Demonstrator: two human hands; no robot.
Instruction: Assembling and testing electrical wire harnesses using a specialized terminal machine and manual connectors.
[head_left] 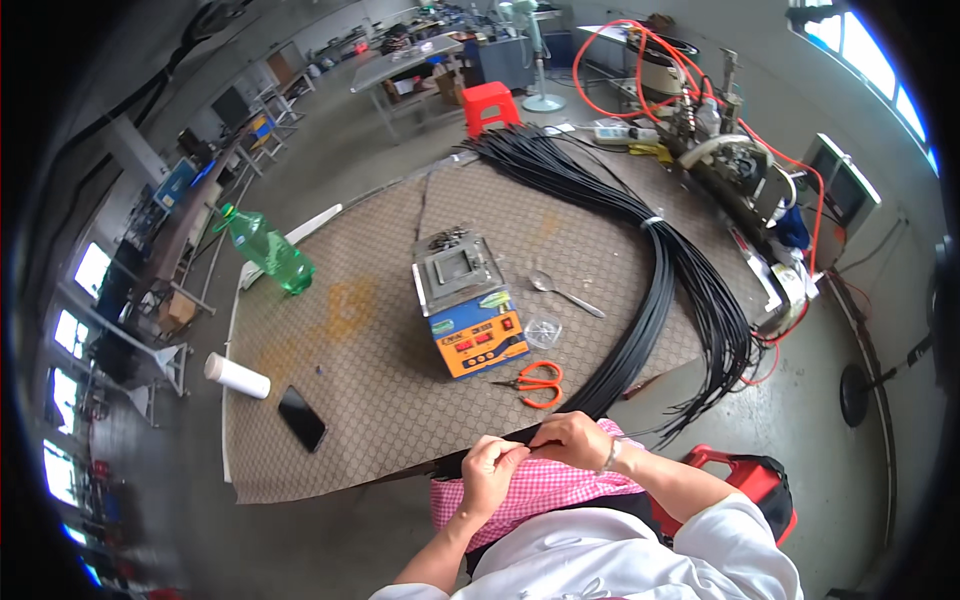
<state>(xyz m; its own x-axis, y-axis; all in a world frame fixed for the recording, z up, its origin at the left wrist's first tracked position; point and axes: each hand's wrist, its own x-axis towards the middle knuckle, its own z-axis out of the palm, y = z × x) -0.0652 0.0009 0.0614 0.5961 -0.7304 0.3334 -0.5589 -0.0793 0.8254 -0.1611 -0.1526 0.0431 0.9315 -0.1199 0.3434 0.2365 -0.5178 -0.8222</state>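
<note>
My left hand (490,472) and my right hand (574,440) meet at the table's near edge, above my lap. Both are closed in a pinch, fingertips almost touching, on the end of a thin black cable; the fingers hide most of it. A thick bundle of black cables (655,280) curves across the right of the table, its near ends running down to my right hand. A pale tie (652,222) binds the bundle midway. Just beyond my hands lie orange-handled scissors (541,385). Behind them stands a blue and orange solder pot (474,335) with a square metal top.
A spoon (566,293) and a small clear plastic bag (543,333) lie right of the pot. Leftward are a phone (302,418), a white cylinder (237,376) and a green bottle (272,250). A machine (740,175) with orange hoses stands far right; a red stool (489,105) is beyond the table.
</note>
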